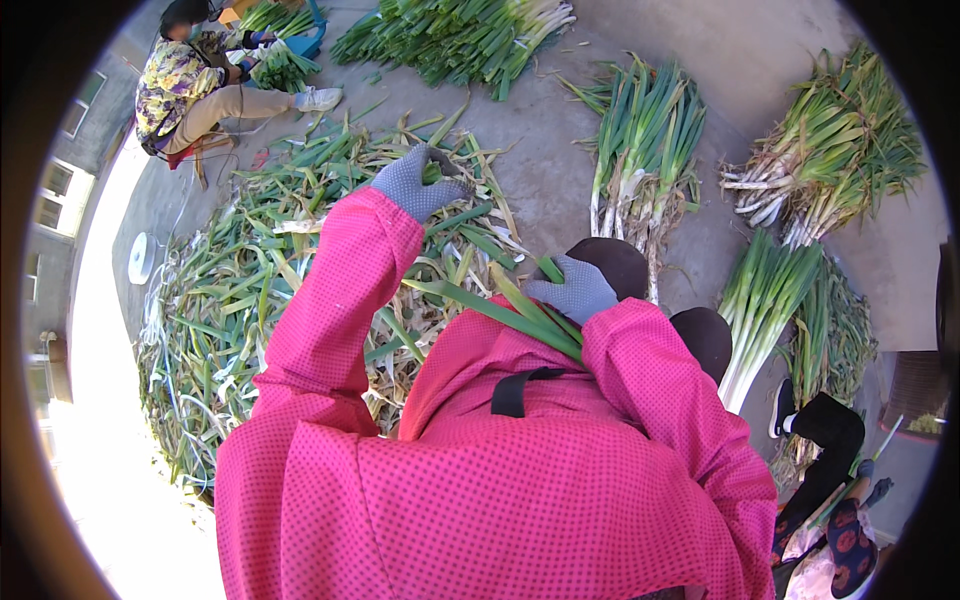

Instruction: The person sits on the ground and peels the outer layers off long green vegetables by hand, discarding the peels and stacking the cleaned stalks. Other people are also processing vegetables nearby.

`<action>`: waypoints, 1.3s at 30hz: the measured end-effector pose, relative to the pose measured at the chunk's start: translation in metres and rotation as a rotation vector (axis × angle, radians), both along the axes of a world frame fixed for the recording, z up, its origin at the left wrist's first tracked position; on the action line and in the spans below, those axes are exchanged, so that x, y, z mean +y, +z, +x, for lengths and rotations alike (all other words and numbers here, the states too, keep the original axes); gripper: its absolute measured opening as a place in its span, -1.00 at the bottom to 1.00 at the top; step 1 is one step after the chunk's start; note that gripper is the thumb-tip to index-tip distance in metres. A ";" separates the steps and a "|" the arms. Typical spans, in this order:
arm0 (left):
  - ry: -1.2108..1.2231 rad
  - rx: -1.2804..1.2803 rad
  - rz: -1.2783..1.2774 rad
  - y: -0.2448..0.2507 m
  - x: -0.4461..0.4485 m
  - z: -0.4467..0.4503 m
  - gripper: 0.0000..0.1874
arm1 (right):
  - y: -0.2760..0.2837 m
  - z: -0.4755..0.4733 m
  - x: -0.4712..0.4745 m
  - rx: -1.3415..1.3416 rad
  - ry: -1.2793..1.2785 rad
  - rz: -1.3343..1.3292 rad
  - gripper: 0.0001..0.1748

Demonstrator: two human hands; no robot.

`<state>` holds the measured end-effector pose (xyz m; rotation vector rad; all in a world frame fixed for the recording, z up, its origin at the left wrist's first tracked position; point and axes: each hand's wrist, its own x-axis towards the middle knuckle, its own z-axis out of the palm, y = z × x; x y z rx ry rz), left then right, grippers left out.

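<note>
My right hand [576, 287], in a grey dotted glove, is closed around a green onion [510, 315]. Its long green leaves stretch left across the front of my pink smock, and a short green piece pokes out above the thumb. My left hand [418, 185], gloved the same way, is raised over a heap of stripped leaves [300, 247]. Its fingers and thumb curve around a spot of green; whether that is gripped or lies behind cannot be made out. The onion's white end is hidden by my right hand and sleeve.
Onion bundles lie ahead [649, 142], at far right [832, 142] and by my right knee [772, 307]. A larger green pile [457, 37] is at the top. One person [187, 90] sits upper left; another's gloved hand [877, 491] shows lower right. A white spool [142, 258] lies left.
</note>
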<state>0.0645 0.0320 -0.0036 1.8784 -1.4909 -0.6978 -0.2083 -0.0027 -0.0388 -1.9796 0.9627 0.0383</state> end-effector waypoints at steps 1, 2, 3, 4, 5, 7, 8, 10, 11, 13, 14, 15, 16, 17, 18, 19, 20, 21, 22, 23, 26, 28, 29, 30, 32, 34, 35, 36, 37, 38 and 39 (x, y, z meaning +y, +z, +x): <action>-0.012 -0.254 -0.075 0.005 0.008 0.002 -0.74 | 0.002 0.004 0.001 0.089 0.074 -0.016 -0.39; -0.139 -0.308 -0.119 0.007 0.013 -0.001 -0.69 | 0.003 0.008 0.000 0.198 0.149 -0.026 -0.35; -0.270 -0.338 0.028 0.006 0.017 -0.006 -0.67 | 0.003 0.013 0.001 0.288 0.217 -0.034 -0.31; -0.401 -0.371 0.176 0.000 0.018 -0.017 -0.66 | 0.002 0.017 0.002 0.318 0.287 -0.076 -0.36; -0.537 -0.394 0.268 -0.008 0.018 -0.027 -0.64 | 0.001 0.019 0.004 0.333 0.288 -0.088 -0.38; -0.806 -0.571 0.008 -0.031 0.025 -0.048 -0.57 | -0.003 0.021 0.008 0.289 0.275 -0.107 -0.42; -0.804 -0.544 -0.084 -0.041 0.026 -0.055 -0.56 | -0.005 0.020 0.010 0.239 0.269 -0.177 -0.44; -0.804 -0.499 -0.286 -0.056 0.027 -0.065 -0.54 | -0.008 0.015 0.013 0.158 0.259 -0.288 -0.48; -0.803 -0.474 -0.313 -0.060 0.028 -0.068 -0.58 | -0.008 0.013 0.014 0.098 0.218 -0.299 -0.51; -0.818 -0.483 -0.157 -0.059 0.029 -0.072 -0.64 | -0.007 0.012 0.016 0.036 0.139 -0.318 -0.57; -0.817 -0.469 -0.095 -0.056 0.028 -0.075 -0.64 | -0.005 0.012 0.016 0.081 0.100 -0.260 -0.57; -0.778 -0.496 -0.002 -0.053 0.028 -0.077 -0.65 | -0.003 0.013 0.016 0.123 0.060 -0.205 -0.57; -0.743 -0.506 0.073 -0.050 0.029 -0.081 -0.65 | -0.002 0.015 0.017 0.173 0.017 -0.138 -0.57; -0.718 -0.524 0.190 -0.048 0.029 -0.084 -0.65 | 0.000 0.016 0.018 0.169 0.034 -0.131 -0.59; -0.716 -0.583 0.246 -0.048 0.027 -0.088 -0.66 | 0.001 0.017 0.018 0.173 0.046 -0.113 -0.60; -0.722 -0.651 0.342 -0.049 0.025 -0.090 -0.67 | 0.002 0.018 0.019 0.177 0.059 -0.094 -0.61; -0.703 -0.725 0.361 -0.051 0.024 -0.091 -0.68 | 0.001 0.018 0.020 0.142 0.081 -0.106 -0.62; -0.622 -0.557 0.364 -0.053 0.022 -0.087 -0.70 | -0.001 0.018 0.020 0.107 0.101 -0.120 -0.63; -0.515 -0.395 0.286 -0.055 0.023 -0.082 -0.71 | -0.003 0.017 0.021 0.021 0.105 -0.128 -0.63; -0.434 -0.236 0.246 -0.058 0.028 -0.076 -0.72 | -0.006 0.016 0.023 0.006 0.120 -0.196 -0.63; 0.071 0.224 0.319 -0.048 0.019 -0.032 -0.71 | -0.015 0.009 0.025 -0.134 0.115 -0.184 -0.62; 0.088 0.118 0.273 -0.039 0.031 -0.021 -0.68 | -0.017 0.007 0.021 -0.118 0.092 0.115 -0.61; 0.031 -0.037 0.275 -0.034 0.039 -0.019 -0.67 | -0.017 0.007 0.020 -0.099 0.109 0.134 -0.60; -0.035 -0.193 0.186 -0.030 0.048 -0.020 -0.66 | -0.015 0.009 0.017 -0.051 0.127 0.157 -0.60; -0.328 -0.226 0.333 -0.026 0.063 -0.030 -0.63 | -0.011 0.013 0.019 -0.040 0.144 0.031 -0.51; -0.600 -0.284 0.191 -0.027 0.072 -0.042 -0.61 | -0.005 0.017 0.020 0.022 0.190 -0.029 -0.46; -0.713 -0.326 0.020 -0.029 0.076 -0.049 -0.61 | -0.002 0.019 0.021 0.073 0.215 -0.052 -0.43; -0.815 -0.384 -0.067 -0.030 0.081 -0.053 -0.61 | 0.002 0.021 0.020 0.117 0.266 0.004 -0.40; -0.770 -0.273 0.076 -0.031 0.086 -0.056 -0.61 | 0.005 0.022 0.019 0.191 0.317 0.065 -0.37; -0.709 -0.178 0.302 -0.031 0.091 -0.058 -0.62 | 0.009 0.023 0.019 0.237 0.369 0.127 -0.34; -0.643 -0.080 0.540 -0.030 0.095 -0.059 -0.63 | 0.011 0.023 0.019 0.280 0.389 0.130 -0.34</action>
